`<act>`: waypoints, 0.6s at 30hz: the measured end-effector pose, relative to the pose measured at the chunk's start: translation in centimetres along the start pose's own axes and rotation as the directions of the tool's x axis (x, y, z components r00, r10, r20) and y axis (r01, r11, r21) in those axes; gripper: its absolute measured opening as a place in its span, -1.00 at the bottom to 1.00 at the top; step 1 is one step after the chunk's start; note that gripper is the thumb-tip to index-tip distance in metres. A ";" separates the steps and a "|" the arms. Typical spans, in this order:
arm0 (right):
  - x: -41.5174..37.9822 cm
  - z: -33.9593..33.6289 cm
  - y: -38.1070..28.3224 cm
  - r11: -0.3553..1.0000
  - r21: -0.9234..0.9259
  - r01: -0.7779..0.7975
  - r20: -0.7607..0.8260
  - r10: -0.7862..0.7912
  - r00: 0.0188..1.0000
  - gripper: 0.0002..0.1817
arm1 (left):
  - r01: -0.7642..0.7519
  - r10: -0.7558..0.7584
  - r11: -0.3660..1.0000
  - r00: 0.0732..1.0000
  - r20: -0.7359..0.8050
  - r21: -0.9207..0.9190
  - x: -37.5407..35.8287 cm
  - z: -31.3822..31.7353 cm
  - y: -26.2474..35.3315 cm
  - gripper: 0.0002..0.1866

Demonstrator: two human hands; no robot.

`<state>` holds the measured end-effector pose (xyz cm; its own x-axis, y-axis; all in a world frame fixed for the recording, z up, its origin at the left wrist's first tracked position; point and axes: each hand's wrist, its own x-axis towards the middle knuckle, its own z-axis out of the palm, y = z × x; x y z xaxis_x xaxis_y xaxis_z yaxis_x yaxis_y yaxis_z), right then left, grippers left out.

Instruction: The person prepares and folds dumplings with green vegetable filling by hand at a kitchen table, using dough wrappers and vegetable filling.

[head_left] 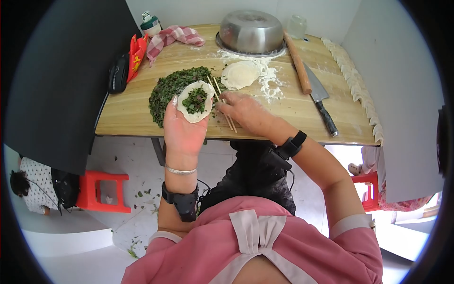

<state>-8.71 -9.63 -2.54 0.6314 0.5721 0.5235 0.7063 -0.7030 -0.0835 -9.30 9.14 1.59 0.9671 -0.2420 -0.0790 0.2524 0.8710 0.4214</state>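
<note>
**Wrapper cupped, chopsticks at its edge**

Head view: the left hand (185, 128) lies palm up, its grip cradling a dumpling wrapper (196, 101) so the chopped greens sit centred. Just beside it, the right hand (247, 112) pinches chopsticks (221, 102) over the filling pile (166, 92) on the tabletop (293, 111).

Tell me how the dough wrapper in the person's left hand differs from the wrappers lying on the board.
The wrapper in the left hand carries chopped green filling; the stacked wrappers on the board are bare. The held one is cupped in the left hand above the greens pile; the stacked ones lie flat amid flour. Both are round, pale dough.
</note>
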 end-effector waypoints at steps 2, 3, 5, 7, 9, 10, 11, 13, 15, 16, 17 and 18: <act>0.1 -0.7 -0.2 0.999 -0.018 -0.036 -0.040 0.035 0.999 -0.76 | 0.014 -0.014 1.000 1.000 0.010 0.010 -0.2 0.1 -0.2 -0.54; 0.2 -1.4 -0.5 0.966 0.167 -0.197 -0.103 0.216 0.971 -0.80 | 0.029 -0.029 1.000 0.999 0.021 -0.002 -0.2 0.0 -0.4 -0.54; 0.2 -1.9 -0.6 0.873 0.356 -0.335 -0.132 0.401 0.906 -0.84 | 0.049 -0.048 0.999 0.998 0.031 -0.011 0.0 -0.4 -0.9 -0.53; 0.4 -2.0 -0.2 0.473 0.835 -0.281 -0.054 0.579 0.814 -0.88 | 0.095 -0.095 0.995 0.995 0.042 -0.007 0.2 -0.9 -1.4 -0.53; 0.4 -2.3 0.0 0.411 0.869 -0.275 -0.003 0.561 0.828 -0.88 | 0.104 -0.104 0.995 0.993 0.064 0.009 0.2 -1.0 -1.9 -0.52; 0.4 -2.5 0.0 0.349 0.898 -0.269 0.047 0.530 0.846 -0.87 | 0.103 -0.104 0.995 0.991 0.086 0.019 0.2 -1.0 -2.2 -0.52; 0.5 -2.6 -0.1 0.351 0.898 -0.267 0.044 0.533 0.845 -0.87 | 0.105 -0.107 0.994 0.990 0.089 0.021 0.1 -0.9 -2.4 -0.52; 0.6 -2.7 -0.1 0.356 0.868 -0.346 0.117 0.532 0.839 -0.85 | 0.121 -0.125 0.992 0.988 0.092 0.043 -0.1 -0.6 -2.7 -0.55; 0.5 -2.6 0.0 0.389 0.848 -0.361 0.102 0.547 0.831 -0.85 | 0.126 -0.129 0.991 0.988 0.087 0.045 -0.2 -0.4 -3.0 -0.55; 0.4 -2.6 0.1 0.419 0.826 -0.376 0.089 0.563 0.822 -0.85 | 0.131 -0.134 0.990 0.988 0.081 0.047 -0.2 -0.4 -3.1 -0.55; 0.3 -2.4 0.2 0.417 0.828 -0.376 0.089 0.564 0.821 -0.85 | 0.132 -0.136 0.990 0.988 0.080 0.049 -0.2 -0.5 -3.3 -0.55; 0.0 -2.3 0.2 0.484 0.793 -0.370 0.053 0.551 0.833 -0.87 | 0.135 -0.139 0.990 0.986 0.094 0.051 0.0 -0.7 -3.5 -0.55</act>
<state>-9.26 -10.75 -0.57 0.9320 0.1114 0.3450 0.3616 -0.2169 -0.9068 -10.20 6.35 -0.52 0.9151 -0.4000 -0.0512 0.3782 0.8074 0.4528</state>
